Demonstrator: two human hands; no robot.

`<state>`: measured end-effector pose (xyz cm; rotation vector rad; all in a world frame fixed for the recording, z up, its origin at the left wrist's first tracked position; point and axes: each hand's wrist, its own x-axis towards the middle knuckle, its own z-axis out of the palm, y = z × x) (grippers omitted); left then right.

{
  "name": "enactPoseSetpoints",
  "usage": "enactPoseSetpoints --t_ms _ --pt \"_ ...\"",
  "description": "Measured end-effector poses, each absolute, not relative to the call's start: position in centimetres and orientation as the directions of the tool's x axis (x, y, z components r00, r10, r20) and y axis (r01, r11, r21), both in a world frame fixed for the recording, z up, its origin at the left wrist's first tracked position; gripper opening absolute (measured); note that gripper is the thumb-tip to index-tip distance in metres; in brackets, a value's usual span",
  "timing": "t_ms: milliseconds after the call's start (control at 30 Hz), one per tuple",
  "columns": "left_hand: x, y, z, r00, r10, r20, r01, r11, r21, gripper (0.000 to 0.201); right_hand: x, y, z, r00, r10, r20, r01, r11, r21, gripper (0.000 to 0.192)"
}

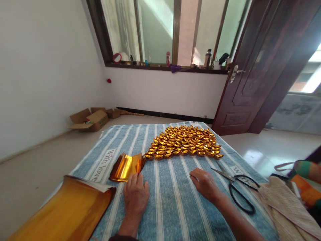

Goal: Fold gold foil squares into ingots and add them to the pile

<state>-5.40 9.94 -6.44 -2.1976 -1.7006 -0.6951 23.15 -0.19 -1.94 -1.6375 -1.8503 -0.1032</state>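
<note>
My left hand (136, 195) lies palm down, its outstretched fingertips touching the near right edge of a stack of small shiny gold foil paper sheets (126, 167). The stack curls up at its sides. My right hand (207, 184) hovers at or just above the cloth with its fingers curled in; no object shows in it. To its right lies a pair of scissors (232, 177) with black handles, blades parted. Beyond both hands, rows of folded gold paper ingots (185, 142) sit packed together. Larger gold paper sheets (67, 207) are stacked at the near left.
A blue and white striped cloth (165, 201) covers the table. Beige fabric (286, 201) lies at the right edge, by a colourful bundle (306, 180). An open cardboard box (92, 118) stands on the floor at back left. A brown door (250, 67) is at the right.
</note>
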Motion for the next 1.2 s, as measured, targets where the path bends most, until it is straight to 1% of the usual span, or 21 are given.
enactPoseSetpoints --t_ms 100,200,267,367,467,600,667,733,767,800,867,933,1000,1067,1133,1200 --pt "-4.9 9.4 -5.7 0.156 0.833 0.531 0.965 -0.244 0.1 0.034 20.8 0.1 -1.7 -0.071 0.885 0.46 0.891 0.264 -0.369 0.023" --pt "-4.4 8.7 -5.0 0.115 0.838 0.534 0.968 -0.216 0.13 0.031 18.6 0.4 -1.7 -0.115 0.89 0.44 0.866 0.307 -0.395 0.024" --pt "-4.2 8.4 -4.6 0.118 0.851 0.512 0.962 -0.225 0.153 0.029 17.5 0.3 -1.8 -0.14 0.892 0.43 0.853 0.329 -0.405 0.024" --pt "-4.2 7.9 -4.2 0.134 0.869 0.476 0.955 -0.242 0.173 0.031 16.4 0.1 -2.3 -0.158 0.886 0.437 0.836 0.355 -0.418 0.023" --pt "-4.0 7.5 -3.8 0.108 0.885 0.453 0.956 -0.217 0.197 0.031 16.1 -0.1 -3.0 -0.164 0.876 0.453 0.824 0.374 -0.426 0.023" --pt "-3.8 7.0 -3.7 0.11 0.883 0.457 0.948 -0.231 0.219 0.027 16.0 0.3 -3.6 -0.197 0.86 0.471 0.81 0.413 -0.416 0.025" --pt "-3.8 7.0 -4.0 0.105 0.859 0.5 0.936 -0.255 0.242 0.018 15.6 0.9 -3.7 -0.218 0.841 0.495 0.802 0.443 -0.4 0.024" --pt "-3.8 7.2 -4.6 0.076 0.81 0.581 0.909 -0.296 0.293 0.013 14.8 1.9 -3.6 -0.242 0.818 0.521 0.798 0.474 -0.373 0.023" --pt "-3.9 7.3 -4.9 0.051 0.776 0.629 0.89 -0.322 0.324 0.015 14.1 2.5 -3.5 -0.253 0.809 0.53 0.796 0.486 -0.361 0.023" --pt "-4.0 7.4 -5.2 0.024 0.747 0.665 0.873 -0.34 0.35 0.017 13.3 3.2 -3.4 -0.283 0.791 0.542 0.803 0.505 -0.317 0.024" --pt "-4.2 7.7 -5.5 -0.018 0.706 0.708 0.854 -0.357 0.378 0.019 11.4 4.5 -2.9 -0.321 0.775 0.544 0.797 0.532 -0.287 0.027" --pt "-4.3 7.8 -5.5 -0.068 0.665 0.744 0.828 -0.379 0.413 0.017 9.4 5.9 -2.2 -0.379 0.766 0.519 0.808 0.547 -0.216 0.03" --pt "-4.4 7.8 -5.2 -0.142 0.591 0.794 0.773 -0.435 0.462 0.017 7.6 7.0 -1.5 -0.404 0.773 0.489 0.816 0.546 -0.188 0.03" --pt "-4.6 7.8 -4.8 -0.213 0.524 0.825 0.716 -0.49 0.496 0.022 6.2 7.9 -1.1 -0.441 0.779 0.446 0.816 0.555 -0.162 0.032" --pt "-4.8 7.8 -4.5 -0.251 0.499 0.829 0.694 -0.505 0.514 0.029 5.3 8.4 -1.0 -0.471 0.788 0.396 0.816 0.56 -0.144 0.036" --pt "-5.1 7.8 -4.3 -0.272 0.505 0.819 0.685 -0.496 0.533 0.032 4.9 8.3 -1.3 -0.502 0.785 0.362 0.81 0.574 -0.121 0.038"
